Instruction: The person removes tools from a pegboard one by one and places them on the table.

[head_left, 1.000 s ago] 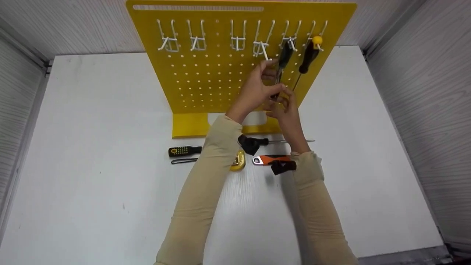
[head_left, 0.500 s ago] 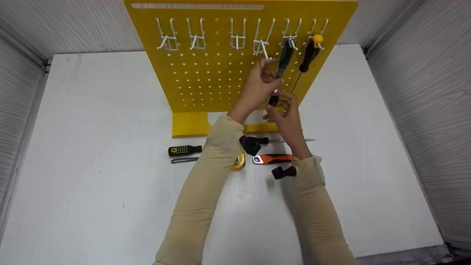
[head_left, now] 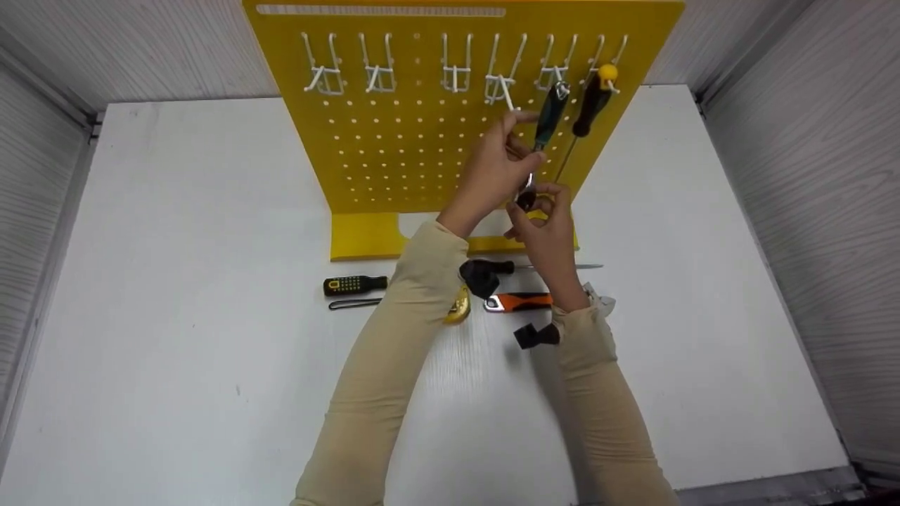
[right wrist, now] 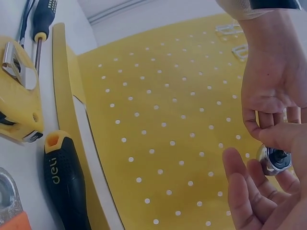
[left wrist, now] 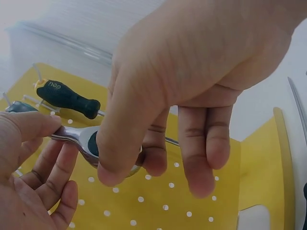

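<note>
A ratchet wrench (head_left: 552, 119) with a dark green grip slants down in front of the yellow pegboard (head_left: 394, 154). Its grip end overlaps the tip of a white hook in the head view. My left hand (head_left: 496, 165) pinches the metal neck below the grip between thumb and fingers. Lower down, my right hand (head_left: 552, 232) pinches the round ratchet head (right wrist: 276, 160). Thumb and fingers cover part of that head in the left wrist view. Just right of the wrench, a black screwdriver with a yellow end (head_left: 594, 105) hangs on its own hook.
More white hooks (head_left: 380, 77) line the board's top. Before its base lie a yellow-and-black screwdriver (head_left: 355, 284), a yellow tape measure (head_left: 459, 308) with a black strap, another screwdriver (right wrist: 64, 182) and an orange-handled adjustable wrench (head_left: 520, 302). Both forearms pass over these tools.
The ratchet wrench has come down and outward from the board, its grip end shifting along the hook toward the tip. My right hand has lowered with the head; the left hand moved little.
</note>
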A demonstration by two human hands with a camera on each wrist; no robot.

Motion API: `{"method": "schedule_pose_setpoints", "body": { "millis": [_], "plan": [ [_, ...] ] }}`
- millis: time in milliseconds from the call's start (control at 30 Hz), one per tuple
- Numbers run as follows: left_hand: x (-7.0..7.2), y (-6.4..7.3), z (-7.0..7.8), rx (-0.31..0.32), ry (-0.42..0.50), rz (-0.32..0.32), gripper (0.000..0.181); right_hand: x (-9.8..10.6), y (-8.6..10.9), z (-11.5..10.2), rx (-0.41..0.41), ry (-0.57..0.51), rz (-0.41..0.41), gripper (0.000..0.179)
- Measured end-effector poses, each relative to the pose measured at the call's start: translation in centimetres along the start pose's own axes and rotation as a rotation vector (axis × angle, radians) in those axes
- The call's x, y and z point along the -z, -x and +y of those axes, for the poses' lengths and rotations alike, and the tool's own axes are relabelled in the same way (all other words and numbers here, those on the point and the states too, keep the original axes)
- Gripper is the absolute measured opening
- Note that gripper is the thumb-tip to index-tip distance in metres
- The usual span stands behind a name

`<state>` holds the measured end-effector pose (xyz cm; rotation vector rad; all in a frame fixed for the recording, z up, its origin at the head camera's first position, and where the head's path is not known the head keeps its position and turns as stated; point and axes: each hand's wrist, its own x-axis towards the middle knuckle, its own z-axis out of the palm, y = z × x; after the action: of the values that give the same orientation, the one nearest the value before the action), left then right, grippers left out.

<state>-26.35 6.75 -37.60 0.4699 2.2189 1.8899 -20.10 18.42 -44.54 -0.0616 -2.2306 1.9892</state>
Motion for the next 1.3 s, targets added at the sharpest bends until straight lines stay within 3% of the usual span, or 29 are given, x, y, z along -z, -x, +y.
{"method": "schedule_pose_setpoints", "body": {
  "millis": [300,567,933,1300],
  "plan": [
    [-0.2,0.4,0.4,0.018,-0.044,0.003,0.045,0.4,0.3,-0.1,-0.02,0.062,-0.001,0.039],
    [-0.4,0.8,0.6,-0.026,-0.038,0.013,0.044,0.8,0.4,-0.6,-0.059,0.078,0.003,0.041],
    [-0.6,1.4,1.6,-0.039,-0.088,-0.008,0.045,1.2,0.6,-0.9,-0.005,0.048,0.003,0.04],
    [-1.4,2.7,1.4,-0.119,-0.203,0.057,0.044,1.8,1.9,-0.6,0.107,0.121,0.012,0.038]
  ]
}}
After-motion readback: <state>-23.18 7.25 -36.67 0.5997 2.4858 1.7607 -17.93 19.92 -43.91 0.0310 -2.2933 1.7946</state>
